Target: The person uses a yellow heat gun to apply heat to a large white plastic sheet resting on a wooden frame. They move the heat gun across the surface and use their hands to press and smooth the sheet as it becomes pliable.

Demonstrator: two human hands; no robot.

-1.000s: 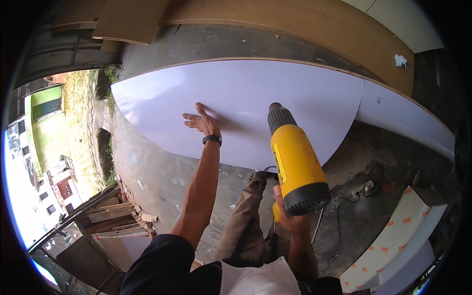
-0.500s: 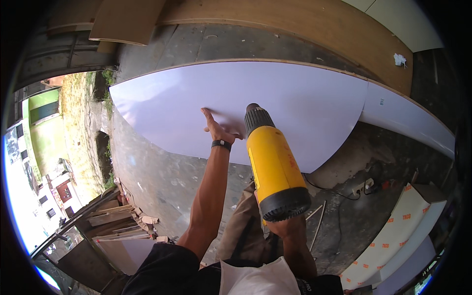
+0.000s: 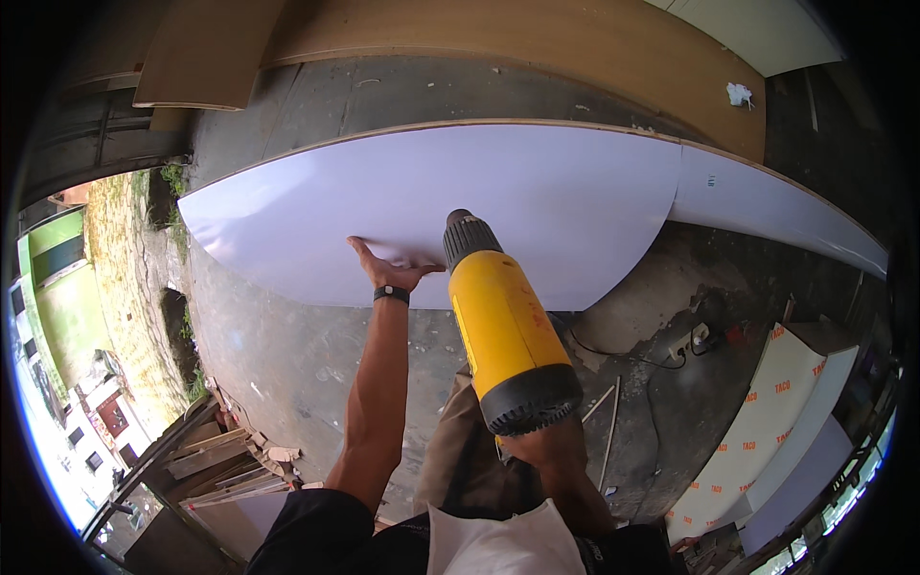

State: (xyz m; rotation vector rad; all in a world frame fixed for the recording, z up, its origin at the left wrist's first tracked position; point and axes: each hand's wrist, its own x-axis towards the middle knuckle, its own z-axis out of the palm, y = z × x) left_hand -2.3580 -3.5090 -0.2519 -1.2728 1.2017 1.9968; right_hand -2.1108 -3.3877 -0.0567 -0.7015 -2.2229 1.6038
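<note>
Grey concrete floor (image 3: 287, 355); left hand (image 3: 391, 268) flat, open on large white laminate sheet (image 3: 537, 201); right hand (image 3: 541, 446) clenched round yellow heat gun (image 3: 506, 331), nozzle at sheet.

Looks like a rough carpentry workshop, half open to the outdoors. Bare concrete floor (image 3: 287, 364), big white laminate sheet (image 3: 479, 201) laid out flat, long brown boards (image 3: 537, 43) stacked along the edge, wood offcuts (image 3: 206, 450) piled to the left, yellow heat gun (image 3: 508, 331) plus power strip (image 3: 692, 337) and cable on the ground.
</note>
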